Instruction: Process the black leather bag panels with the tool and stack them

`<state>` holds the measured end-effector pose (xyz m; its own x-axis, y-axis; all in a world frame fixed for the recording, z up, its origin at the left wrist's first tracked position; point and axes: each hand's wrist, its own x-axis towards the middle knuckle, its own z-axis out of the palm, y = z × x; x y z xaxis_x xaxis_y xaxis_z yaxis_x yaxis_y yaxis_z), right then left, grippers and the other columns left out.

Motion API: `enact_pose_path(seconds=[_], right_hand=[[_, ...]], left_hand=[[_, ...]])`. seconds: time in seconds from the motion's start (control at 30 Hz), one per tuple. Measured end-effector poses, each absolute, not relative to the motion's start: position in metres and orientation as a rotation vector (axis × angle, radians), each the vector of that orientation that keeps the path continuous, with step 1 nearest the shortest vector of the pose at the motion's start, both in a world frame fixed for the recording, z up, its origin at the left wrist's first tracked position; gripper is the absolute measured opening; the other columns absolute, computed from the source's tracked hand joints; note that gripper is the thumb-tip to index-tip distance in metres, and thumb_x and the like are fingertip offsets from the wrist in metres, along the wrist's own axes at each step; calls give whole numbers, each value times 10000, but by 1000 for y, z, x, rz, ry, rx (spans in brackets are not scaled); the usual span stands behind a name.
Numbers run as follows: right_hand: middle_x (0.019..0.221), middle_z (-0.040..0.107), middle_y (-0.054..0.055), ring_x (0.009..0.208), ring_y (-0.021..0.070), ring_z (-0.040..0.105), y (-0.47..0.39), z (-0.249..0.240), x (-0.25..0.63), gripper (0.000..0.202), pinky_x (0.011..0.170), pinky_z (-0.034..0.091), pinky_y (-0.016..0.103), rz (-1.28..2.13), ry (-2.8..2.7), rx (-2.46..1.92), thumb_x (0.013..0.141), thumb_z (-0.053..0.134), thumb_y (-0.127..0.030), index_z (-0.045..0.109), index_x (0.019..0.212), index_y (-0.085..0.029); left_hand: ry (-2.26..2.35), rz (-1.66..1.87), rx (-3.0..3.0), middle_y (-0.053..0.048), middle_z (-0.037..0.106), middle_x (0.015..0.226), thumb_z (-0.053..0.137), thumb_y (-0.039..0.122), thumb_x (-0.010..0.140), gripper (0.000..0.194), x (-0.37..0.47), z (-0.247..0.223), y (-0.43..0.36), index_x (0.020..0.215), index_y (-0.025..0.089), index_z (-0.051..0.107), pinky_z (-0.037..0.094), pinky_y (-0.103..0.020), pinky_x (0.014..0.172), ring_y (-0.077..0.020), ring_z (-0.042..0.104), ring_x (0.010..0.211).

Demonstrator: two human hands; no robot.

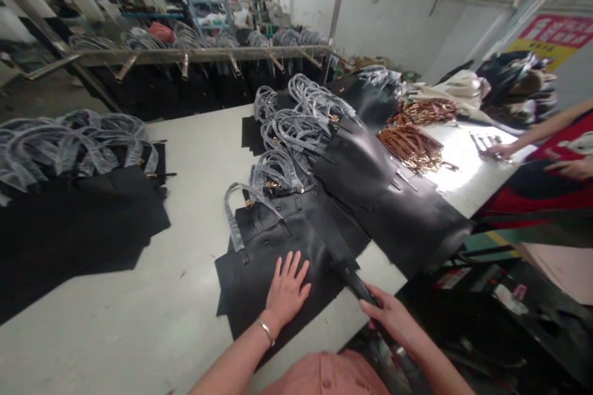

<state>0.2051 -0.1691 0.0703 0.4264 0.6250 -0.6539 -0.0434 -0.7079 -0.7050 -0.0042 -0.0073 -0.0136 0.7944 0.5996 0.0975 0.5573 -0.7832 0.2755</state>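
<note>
One black bag (pixel 301 237) on table (pixel 185 228) under your L hand (pixel 287 290), fingers spread flat; R hand (pixel 393 316) has fingers curled round black tool (pixel 356 284). Bag may slip if tool tugs w/o L pressing.

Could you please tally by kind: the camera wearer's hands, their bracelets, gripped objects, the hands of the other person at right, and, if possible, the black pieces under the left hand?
Wearer's left hand and right hand: 2
Bracelet: 1
Gripped black object: 1
Other person's hands: 2
Black pieces: overlapping, cannot count, left out
Total: 6
</note>
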Motion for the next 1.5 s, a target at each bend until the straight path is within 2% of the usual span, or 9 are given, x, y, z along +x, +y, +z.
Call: enact_pose_path(seconds=[0.2,0.33,0.47,0.7,0.93,1.1,1.3,1.4,1.5], right_hand=[[703,645,-3,539,143,538,-129,90,200,676,554,456,268,1168,-768,-2057,746,591,-427,501,1336,-111],[588,605,-29,498,146,548,-93,98,191,687,487,442,253,1302,-816,-2050,743,592,-390,473,1363,-120],[551,599,-33,435,133,528,-61,85,181,627,418,418,238,1389,-860,-2040,756,585,-358,508,1333,-126],[475,555,-59,417,134,552,-36,73,177,612,403,414,218,1393,-882,-2086,760,608,-366,514,1331,-166],[530,578,-51,400,128,536,-36,83,179,604,383,414,229,1450,-788,-2077,727,614,-360,539,1285,-143],[638,589,-48,494,127,565,-25,90,194,631,445,429,228,1264,-708,-2080,765,582,-433,458,1341,-209],[605,573,-48,424,106,521,-40,94,218,510,422,395,229,1382,-647,-2030,689,666,-410,605,1144,-186],[623,571,-36,429,115,532,-29,88,216,454,405,398,234,1418,-628,-2000,720,642,-438,613,1089,-175],[677,568,-32,459,114,545,-16,85,213,472,405,400,228,1362,-623,-1982,761,607,-452,568,1146,-182]], left_hand=[[780,253,2698,-60,172,1565,530,459,876,603,-7,-16,-32,1425,272,365,160,-552,1139,-308,150,1427],[745,231,2631,-65,122,1574,535,500,867,638,-5,-21,-56,1436,283,343,128,-555,1142,-314,102,1435],[662,195,2598,-73,97,1575,537,508,862,681,-6,-22,-66,1455,277,298,103,-551,1144,-315,82,1437],[644,159,2547,-99,114,1569,498,531,878,692,-7,-24,-63,1469,270,252,89,-571,1133,-316,63,1438],[630,174,2521,-95,89,1573,453,542,900,652,-8,-22,-61,1464,273,267,90,-561,1136,-306,55,1440],[654,183,2508,-89,83,1574,479,532,892,657,-8,-22,-62,1463,284,269,90,-558,1134,-304,67,1440],[661,197,2510,-78,88,1573,533,497,869,675,-7,-23,-62,1460,284,285,82,-551,1138,-313,107,1433],[651,203,2522,-73,93,1573,540,492,866,678,-8,-22,-62,1460,282,288,79,-542,1141,-309,114,1433],[667,208,2524,-72,100,1573,538,493,868,671,-7,-22,-62,1457,279,296,79,-535,1143,-305,106,1434]])
